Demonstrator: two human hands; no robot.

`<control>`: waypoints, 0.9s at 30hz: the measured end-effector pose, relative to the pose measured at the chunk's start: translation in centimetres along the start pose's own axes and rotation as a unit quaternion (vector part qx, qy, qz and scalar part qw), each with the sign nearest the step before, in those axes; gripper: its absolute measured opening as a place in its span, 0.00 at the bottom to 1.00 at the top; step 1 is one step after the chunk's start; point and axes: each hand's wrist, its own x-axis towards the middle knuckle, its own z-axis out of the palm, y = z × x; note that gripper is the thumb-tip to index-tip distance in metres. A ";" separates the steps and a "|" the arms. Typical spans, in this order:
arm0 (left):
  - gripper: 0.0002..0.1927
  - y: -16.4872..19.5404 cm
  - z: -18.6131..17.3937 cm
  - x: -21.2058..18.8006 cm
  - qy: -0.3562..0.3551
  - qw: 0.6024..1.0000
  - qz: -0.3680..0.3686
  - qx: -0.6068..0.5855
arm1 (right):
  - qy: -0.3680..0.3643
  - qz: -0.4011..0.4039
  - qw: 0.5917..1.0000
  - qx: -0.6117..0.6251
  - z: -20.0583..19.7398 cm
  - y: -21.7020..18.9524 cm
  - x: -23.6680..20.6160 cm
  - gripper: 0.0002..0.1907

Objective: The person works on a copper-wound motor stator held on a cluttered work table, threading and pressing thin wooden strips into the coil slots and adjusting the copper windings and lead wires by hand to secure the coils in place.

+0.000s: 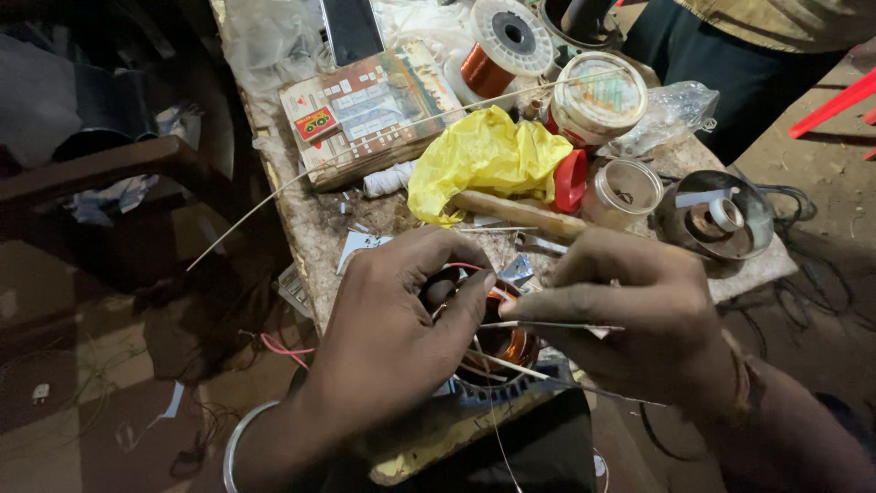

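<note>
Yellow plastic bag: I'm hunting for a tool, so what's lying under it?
A wooden handle sticks out from under the yellow plastic bag, toward the right. Its other end is covered, so the kind of tool can't be told.

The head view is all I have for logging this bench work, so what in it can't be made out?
- Copper coil: mostly hidden under the left hand and right hand.
- Right hand's grip on the thin strip: fingertips hidden by the knuckles.
- Phone: cut off by the top edge.
- Person standing behind the table: only the lower body shows, cut off by the top edge.
</note>
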 end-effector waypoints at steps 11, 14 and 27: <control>0.11 0.0 -0.2 -0.2 -0.008 0.999 0.033 -0.002 | -0.016 -0.009 1.000 0.021 -1.9 0.3 4.1 0.11; 0.13 0.0 -0.3 -0.4 0.002 0.999 0.046 0.003 | -0.012 -0.022 1.000 0.013 -2.0 0.0 4.4 0.11; 0.08 0.0 -0.1 -0.7 0.066 0.997 0.045 0.004 | 0.037 0.050 0.997 0.055 -2.0 0.7 1.6 0.07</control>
